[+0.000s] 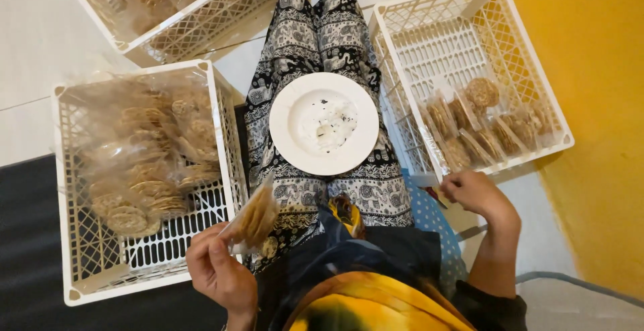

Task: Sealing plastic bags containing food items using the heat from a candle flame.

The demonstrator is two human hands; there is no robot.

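Observation:
My left hand [218, 267] holds a clear plastic bag of round brown crackers [252, 218] just beside the near right corner of a white crate [228, 150]. That crate holds several more bags of crackers [144, 163]. My right hand [477, 197] is curled shut near the front edge of another white crate [469, 22], and I cannot see anything in it. Several packed cracker bags [479, 126] stand in a row along that crate's near side. A white plate [324, 123] with crumbs rests on my lap, between the two crates.
A third white crate [201, 16] with bagged crackers sits at the far left. A yellow wall [590, 103] runs along the right side. A dark mat [27, 237] lies under the left crate. My legs in patterned trousers stretch forward.

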